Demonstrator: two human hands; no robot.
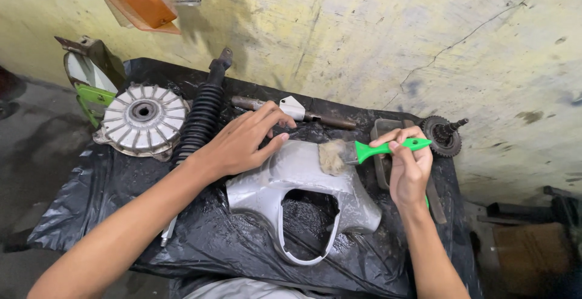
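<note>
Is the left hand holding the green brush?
No, the right hand grips the green-handled brush, while the left hand rests on the grey plastic cover.

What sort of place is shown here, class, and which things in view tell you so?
Probably a small motorcycle repair shop. A finned hub, a ribbed fork boot and a gear lie on black plastic, while the right hand brushes a grey cover.

- Finned metal wheel hub point(143, 119) at table's left, on black plastic sheet point(200, 238).
- Ribbed black rubber boot point(201, 117) beside the hub.
- Toothed gear point(444, 135) at right edge.
- Rusty rod point(330, 119) along cracked wall point(424, 38).
</note>
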